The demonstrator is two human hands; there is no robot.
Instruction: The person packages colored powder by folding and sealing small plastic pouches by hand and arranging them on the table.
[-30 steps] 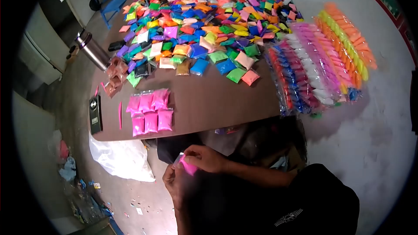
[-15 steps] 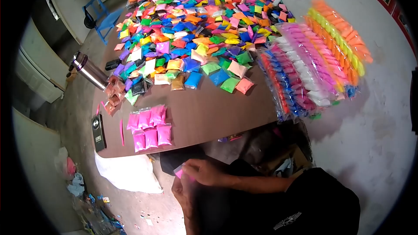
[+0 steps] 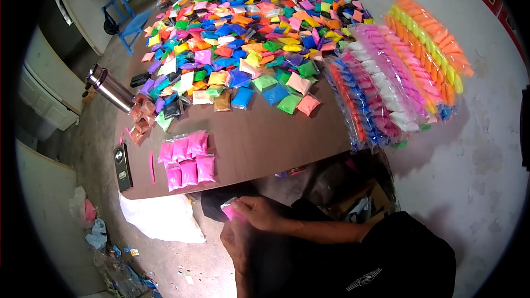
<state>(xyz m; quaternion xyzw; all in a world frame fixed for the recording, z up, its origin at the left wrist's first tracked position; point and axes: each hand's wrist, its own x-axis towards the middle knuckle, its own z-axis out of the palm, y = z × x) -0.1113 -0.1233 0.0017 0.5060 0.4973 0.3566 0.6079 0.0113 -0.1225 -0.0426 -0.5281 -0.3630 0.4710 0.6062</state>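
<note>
The right hand (image 3: 261,213) pinches a small, bright-pink, clear-plastic packet (image 3: 228,208) off the near edge of the brown, smooth-topped table (image 3: 276,152). The left hand (image 3: 233,239) is positioned beneath; its finger closure cannot be determined. Six pink packets (image 3: 189,174) lie tabled.

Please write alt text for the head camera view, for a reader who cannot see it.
A person's right hand holds a small pink packet, the left hand close to it, in front of a brown table. Six pink packets lie on the table in two rows, before a large heap of multicoloured packets.
</note>
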